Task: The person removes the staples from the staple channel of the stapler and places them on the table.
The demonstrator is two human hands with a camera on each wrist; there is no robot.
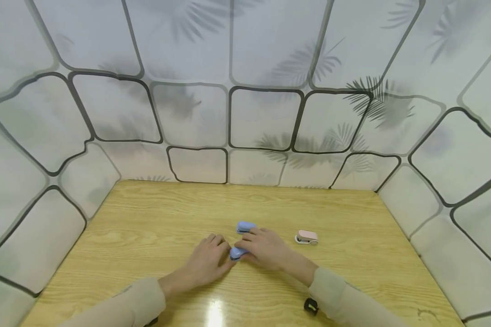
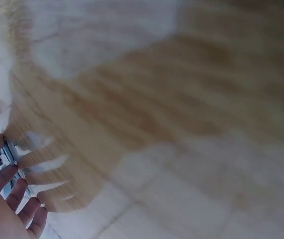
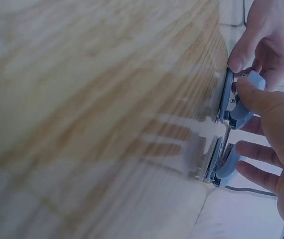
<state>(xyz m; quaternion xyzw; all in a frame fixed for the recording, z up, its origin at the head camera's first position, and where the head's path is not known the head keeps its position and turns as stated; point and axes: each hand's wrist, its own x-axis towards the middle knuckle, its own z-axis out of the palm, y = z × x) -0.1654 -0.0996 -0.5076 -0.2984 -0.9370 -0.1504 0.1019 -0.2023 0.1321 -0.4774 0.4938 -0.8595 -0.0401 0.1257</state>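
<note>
While the right hand (image 1: pixel 266 248) grips a rounded light-blue plastic stapler (image 1: pixel 236 253) from its right, the left hand (image 1: pixel 207 260) pinches its left end.

From the head, up high, the tabletop (image 1: pixel 167 204) is looked down on toward its far edge. From each wrist, it is seen close, low and tipped sideways. The left hand (image 1: pixel 206 260) and right hand (image 1: pixel 267 250) are shared by the head and right wrist views.
</note>
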